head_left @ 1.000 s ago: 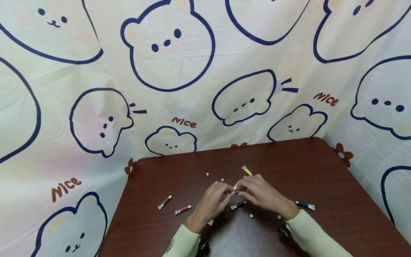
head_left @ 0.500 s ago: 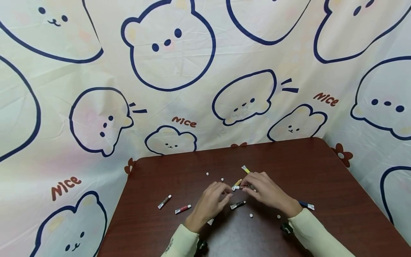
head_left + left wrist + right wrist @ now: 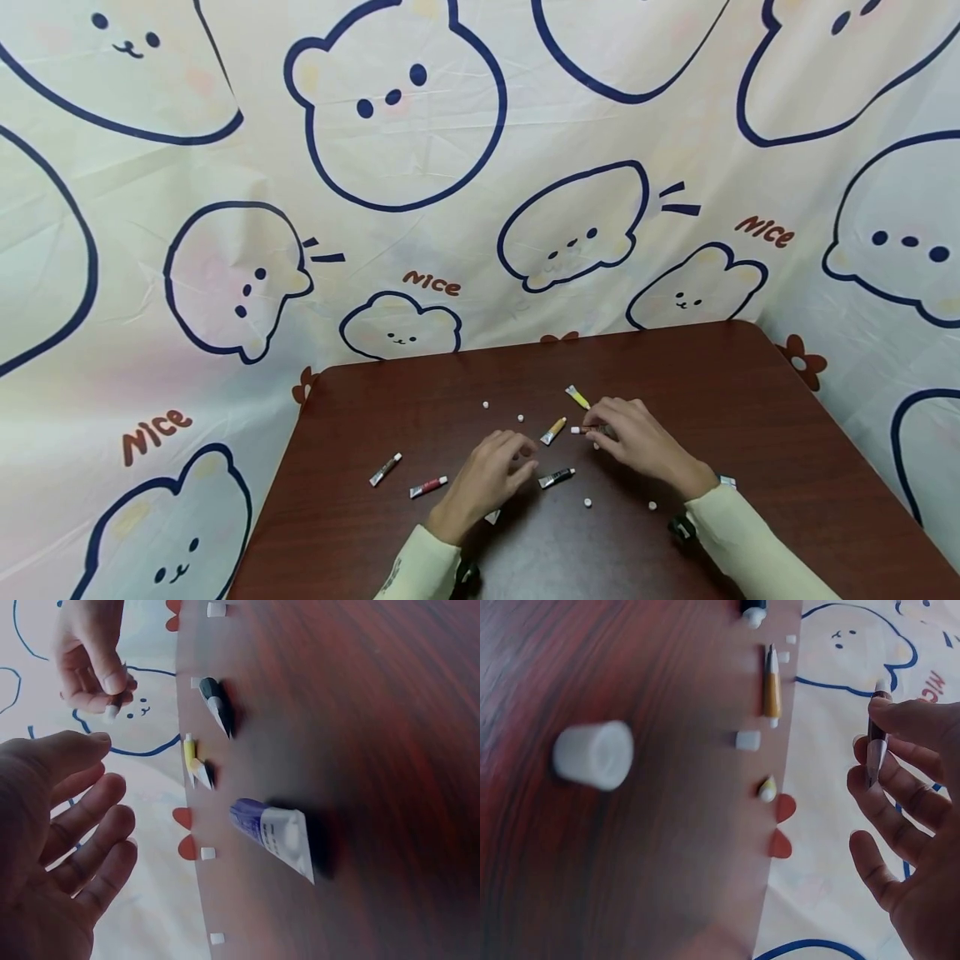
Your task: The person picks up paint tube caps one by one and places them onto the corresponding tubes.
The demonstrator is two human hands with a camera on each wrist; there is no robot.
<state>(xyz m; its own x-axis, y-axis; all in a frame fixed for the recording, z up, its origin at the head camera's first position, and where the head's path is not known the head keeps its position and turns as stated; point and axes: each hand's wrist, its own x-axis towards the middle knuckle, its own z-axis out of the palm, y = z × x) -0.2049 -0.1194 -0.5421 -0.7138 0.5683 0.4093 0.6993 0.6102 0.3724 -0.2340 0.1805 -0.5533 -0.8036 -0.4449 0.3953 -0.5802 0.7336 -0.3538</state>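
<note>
On the tabletop [image 3: 637, 367]: two paint tubes [image 3: 428, 488] left of the left hand [image 3: 483, 477]; two more tubes [image 3: 553, 431] between it and the right hand [image 3: 645, 442]; another tube [image 3: 576, 397] beyond the latter; two caps [image 3: 587, 502] before it.

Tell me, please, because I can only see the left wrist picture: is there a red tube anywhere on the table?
Observer: Yes! The head view shows a red tube lying on the table, to the left of the left hand.
Operator: Cool! The right hand has a small tube with a white tip. What's its other end like?
Observer: The right wrist view shows that it has a silver tail end.
Operator: And does the bear cloth say anything? I can't see any letters.
Observer: It does! In the head view, the word "Nice" is on it in reddish-brown letters.
</note>
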